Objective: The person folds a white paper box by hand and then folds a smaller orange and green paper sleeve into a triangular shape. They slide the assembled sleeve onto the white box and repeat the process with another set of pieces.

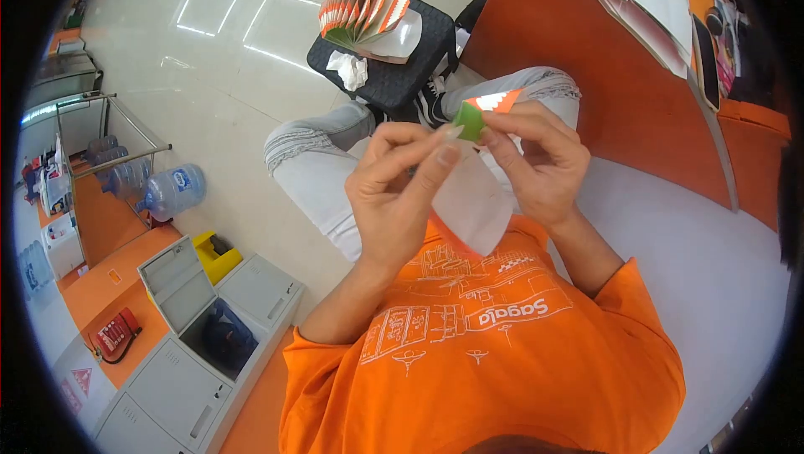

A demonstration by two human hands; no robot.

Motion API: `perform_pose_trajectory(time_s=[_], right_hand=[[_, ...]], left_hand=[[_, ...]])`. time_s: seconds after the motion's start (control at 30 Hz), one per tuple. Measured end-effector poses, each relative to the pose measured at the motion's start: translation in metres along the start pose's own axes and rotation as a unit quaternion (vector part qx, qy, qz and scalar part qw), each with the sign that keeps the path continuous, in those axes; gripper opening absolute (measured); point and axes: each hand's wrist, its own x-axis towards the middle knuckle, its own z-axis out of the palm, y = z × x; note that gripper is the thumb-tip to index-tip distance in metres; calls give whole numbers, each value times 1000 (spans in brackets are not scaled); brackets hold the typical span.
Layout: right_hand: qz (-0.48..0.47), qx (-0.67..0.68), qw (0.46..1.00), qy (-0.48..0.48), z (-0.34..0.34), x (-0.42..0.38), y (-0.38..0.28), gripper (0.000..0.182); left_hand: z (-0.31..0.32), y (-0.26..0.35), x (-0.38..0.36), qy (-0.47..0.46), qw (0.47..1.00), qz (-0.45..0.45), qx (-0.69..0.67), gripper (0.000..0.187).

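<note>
A folded paper piece (477, 198), pale inside with green and orange-and-white printed parts, is held up above my lap. My left hand (402, 186) pinches it near the green part, thumb against fingers. On the other side, my right hand (540, 161) grips the orange-and-white corner between thumb and fingers. Beyond my hands, a fanned stack of similar orange, white and green folded papers (360, 10) lies on a black quilted seat (427, 43). A crumpled white tissue (347, 70) rests beside the stack.
An orange-red panel (578, 43) stands at the right, with papers (641, 10) above it. At the left are water bottles (176, 190), a metal rack (117, 140), grey lockers (180, 387) with one door up, a yellow object (214, 261) and a red extinguisher (117, 334).
</note>
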Motion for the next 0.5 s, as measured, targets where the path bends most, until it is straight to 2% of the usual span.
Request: perform_pose_trajectory(time_s=[0.07,0.13,0.17,0.23,0.3,0.33,0.43,0.5], right_hand=[[8,18,1000,21,-1,-2,2,22],[10,24,999,23,-2,-3,0,30],[10,24,999,24,-3,-5,2,30],[18,103,993,57,-6,-9,8,42],[4,120,992,50,-8,-9,5,45],[-8,136,990,43,-8,-10,2,48],[12,125,991,50,-6,-10,-8,44],[24,129,991,30,-11,-11,-12,43]], left_hand=[[2,5,-2,-22,999,-6,26,20],[1,5,-3,-40,998,-10,54,21],[0,3,-2,-33,999,-11,19,21],[-1,-1,-1,-27,999,-11,-18,21],[-2,-2,-1,-79,995,0,-64,23],[-2,-3,-1,-76,995,0,-64,23],[0,-3,1,-72,993,-9,-93,25],[-1,0,2,-91,994,26,-59,23]])
